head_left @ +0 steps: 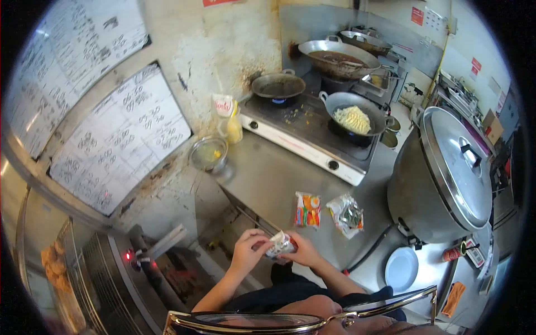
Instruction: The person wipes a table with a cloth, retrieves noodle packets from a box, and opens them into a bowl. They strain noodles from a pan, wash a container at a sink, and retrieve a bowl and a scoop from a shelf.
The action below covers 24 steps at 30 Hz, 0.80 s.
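Above the counter's front edge, both my hands grip a crinkled white, red and silver instant noodle packet. My left hand pinches its left end, fingers curled. On the other end, my right hand is closed around the wrapper. What is inside the packet cannot be made out. Just beyond my hands, a red and orange noodle packet lies flat on the steel counter. To its right is a crumpled silver wrapper. A block of pale noodles sits in the right-hand wok.
A two-burner stove stands behind the counter, with a dark wok on its left burner. At left are a strainer bowl and a yellow bottle. A large lidded pot and a pale blue plate stand right.
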### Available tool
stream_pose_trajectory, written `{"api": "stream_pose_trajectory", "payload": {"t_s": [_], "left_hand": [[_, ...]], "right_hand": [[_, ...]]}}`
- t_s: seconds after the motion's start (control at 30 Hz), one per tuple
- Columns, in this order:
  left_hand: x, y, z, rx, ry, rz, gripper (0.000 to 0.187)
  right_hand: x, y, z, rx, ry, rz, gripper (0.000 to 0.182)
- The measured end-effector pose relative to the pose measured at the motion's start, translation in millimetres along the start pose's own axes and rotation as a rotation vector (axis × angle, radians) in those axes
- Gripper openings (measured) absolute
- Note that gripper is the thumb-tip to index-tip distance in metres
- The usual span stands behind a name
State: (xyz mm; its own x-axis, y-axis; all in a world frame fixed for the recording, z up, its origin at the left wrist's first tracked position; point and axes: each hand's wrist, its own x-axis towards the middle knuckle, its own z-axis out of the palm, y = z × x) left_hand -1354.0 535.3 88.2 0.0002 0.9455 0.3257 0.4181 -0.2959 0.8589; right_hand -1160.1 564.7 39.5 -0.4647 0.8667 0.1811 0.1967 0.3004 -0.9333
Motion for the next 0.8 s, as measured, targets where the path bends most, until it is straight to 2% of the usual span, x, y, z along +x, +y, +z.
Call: {"api": "stream_pose_trajectory", "payload": {"t_s": [0.03, 0.07, 0.13, 0.2, 0.27, 0.33, 0.37, 0.4, 0.47, 0.5, 0.53, 0.6, 0.67, 0.7, 0.73, 0.8], "left_hand": [[13.2, -4.1, 0.2, 0.049, -0.085, -0.077, 0.013], [27.2, -12.5, 2.6, 0.058, -0.088, -0.059, 0.013], [50.0, -32.6, 4.2, 0.052, -0.375, -0.129, 0.015], [69.0, -45.8, 7.0, -0.01, -0.464, -0.177, 0.014], [83.6, -55.8, 8.1, 0.144, -0.537, 0.153, 0.012], [94.6, -55.4, 8.6, 0.045, -0.526, 0.111, 0.011], [101.7, -51.0, 10.3, -0.042, -0.506, 0.08, 0.01], [108.1, -43.5, 13.8, -0.058, -0.505, 0.079, 0.01], [123.8, -23.3, 21.2, -0.131, -0.48, -0.047, 0.009], [132.0, -19.9, 27.0, -0.041, -0.468, 0.013, 0.01], [139.8, -17.5, 32.5, -0.056, -0.48, 0.031, 0.01], [151.5, -12.4, 43.0, -0.03, -0.489, 0.167, 0.01], [159.0, -3.4, 49.6, -0.099, -0.556, 0.185, 0.011], [165.4, 3.3, 54.1, -0.156, -0.587, 0.188, 0.011], [168.6, 7.6, 57.2, -0.186, -0.683, 0.241, 0.011], [173.4, 9.6, 66.5, -0.166, -0.665, 0.367, 0.012]], "right_hand": [[5.3, 1.2, -7.3, -0.058, 0.003, 0.051, 0.063], [11.9, 5.4, -13.3, -0.113, 0.004, 0.105, 0.063], [30.1, 22.4, -19.7, -0.045, 0.047, 0.049, 0.062], [41.6, 26.0, -29.0, -0.071, -0.047, 0.088, 0.062], [53.8, 25.0, -40.0, -0.163, -0.065, 0.108, 0.062], [60.4, 31.3, -48.6, -0.065, -0.148, 0.227, 0.064], [62.9, 26.6, -51.5, -0.196, -0.052, 0.192, 0.057], [64.4, 22.4, -52.7, -0.208, -0.055, 0.203, 0.057], [71.5, 13.3, -52.9, -0.399, 0.425, -0.15, 0.046], [74.1, 5.3, -50.7, -0.259, 0.421, -0.16, 0.034], [79.4, -2.4, -47.8, -0.279, 0.437, -0.157, 0.034], [84.3, -13.6, -43.1, -0.127, 0.489, -0.088, 0.03], [78.4, -17.1, -50.1, -0.22, 0.585, -0.015, 0.027], [74.2, -20.1, -52.4, -0.159, 0.579, 0.04, 0.026], [68.2, -24.7, -56.2, -0.1, 0.597, 0.094, 0.025], [53.8, -38.2, -63.9, -0.19, 0.635, 0.076, 0.027]]}}
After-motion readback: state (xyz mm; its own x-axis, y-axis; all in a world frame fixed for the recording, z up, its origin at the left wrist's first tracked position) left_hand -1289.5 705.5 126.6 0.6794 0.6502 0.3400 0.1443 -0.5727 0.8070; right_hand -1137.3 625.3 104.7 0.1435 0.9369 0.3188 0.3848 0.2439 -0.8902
